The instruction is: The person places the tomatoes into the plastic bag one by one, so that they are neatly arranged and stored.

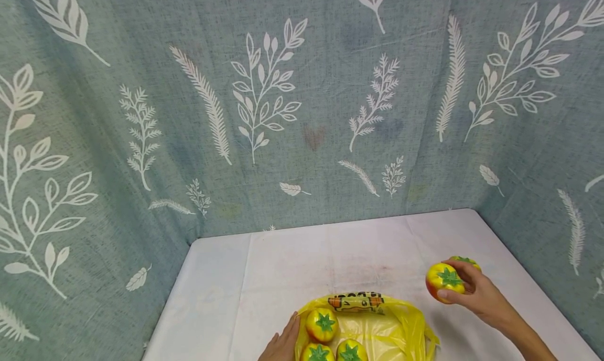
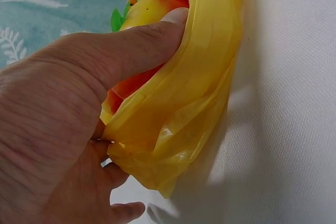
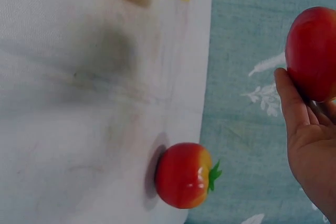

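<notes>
My left hand pinches the left edge of an open yellow plastic bag; in the left wrist view the thumb lies inside the rim, with the fingers outside and partly hidden. At least three artificial-looking tomatoes, including one tomato, sit inside the bag. To the right of the bag, my right hand grips another red-yellow tomato above the table, its green star-shaped top facing the head camera. Behind that hand a further tomato rests on the table, mostly hidden in the head view.
A white-covered table carries everything. Blue-green curtains with white leaf prints stand behind and at both sides. The bag's loose handle hangs to its right.
</notes>
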A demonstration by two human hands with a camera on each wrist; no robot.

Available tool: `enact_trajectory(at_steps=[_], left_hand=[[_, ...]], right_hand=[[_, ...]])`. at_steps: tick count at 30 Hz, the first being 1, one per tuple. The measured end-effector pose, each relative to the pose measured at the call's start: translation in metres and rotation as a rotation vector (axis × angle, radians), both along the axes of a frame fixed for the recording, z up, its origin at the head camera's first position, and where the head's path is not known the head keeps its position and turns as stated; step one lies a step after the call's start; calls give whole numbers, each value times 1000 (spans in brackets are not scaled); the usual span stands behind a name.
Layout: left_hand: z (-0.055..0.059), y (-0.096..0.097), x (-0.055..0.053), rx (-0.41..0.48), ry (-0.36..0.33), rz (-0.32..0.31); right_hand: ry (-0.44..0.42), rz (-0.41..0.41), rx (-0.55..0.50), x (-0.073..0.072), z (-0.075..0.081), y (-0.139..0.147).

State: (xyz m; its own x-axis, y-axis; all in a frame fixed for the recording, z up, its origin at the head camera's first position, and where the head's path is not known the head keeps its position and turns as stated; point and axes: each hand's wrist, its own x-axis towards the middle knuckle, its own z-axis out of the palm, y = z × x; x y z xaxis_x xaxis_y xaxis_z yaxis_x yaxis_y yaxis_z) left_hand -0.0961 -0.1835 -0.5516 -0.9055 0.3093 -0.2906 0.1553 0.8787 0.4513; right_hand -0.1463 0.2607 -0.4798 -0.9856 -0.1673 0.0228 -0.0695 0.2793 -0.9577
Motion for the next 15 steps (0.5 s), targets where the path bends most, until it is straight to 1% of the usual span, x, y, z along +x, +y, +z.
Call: enact_trajectory(at_steps=[3, 8, 12, 15], left_hand=[[0, 0, 1, 7, 8, -4], [-1, 0, 1, 16, 13, -5], [-1, 0, 0, 12, 8, -3], [0, 0, 0, 15, 7, -2]], right_hand=[[15, 33, -32, -1, 0, -4], [-22, 72, -83, -3, 0, -12], [-41, 82, -74, -5, 0, -20], [-40, 100, -77, -6, 1, -27]])
